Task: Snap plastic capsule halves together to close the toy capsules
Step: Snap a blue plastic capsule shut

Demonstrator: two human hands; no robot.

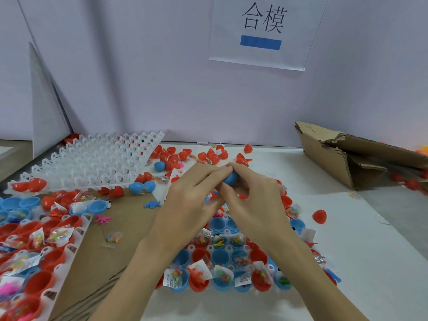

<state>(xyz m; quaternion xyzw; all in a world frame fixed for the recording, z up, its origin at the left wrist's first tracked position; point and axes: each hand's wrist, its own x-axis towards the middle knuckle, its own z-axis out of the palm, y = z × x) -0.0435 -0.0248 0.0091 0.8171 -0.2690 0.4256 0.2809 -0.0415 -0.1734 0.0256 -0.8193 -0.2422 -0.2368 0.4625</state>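
Capsule [231,178], blue, sits at the centre of the frame, pinched between both our hands just above the filled tray: our left hand [192,198] curls its fingers round the near-left side and our right hand [252,198] wraps it from the right, fingertips meeting on top. We judge this to be the pressing step, the two halves being squeezed together; whether the seam has already clicked shut we cannot tell, since our fingers hide it. The next move, as we read it, calls for a firm even squeeze, then setting the closed capsule aside and reaching for another filled half. Below our wrists lies the white tray [222,247] of open blue and red halves holding small toy packets; we count roughly sixteen visible cups, some covered by our arms. A second loaded tray [69,249] occupies the lower left, and one empty tray [92,158] rests at middle left. One loose red half [319,216] lies right of centre, and one torn cardboard box [347,158] at the right edge.
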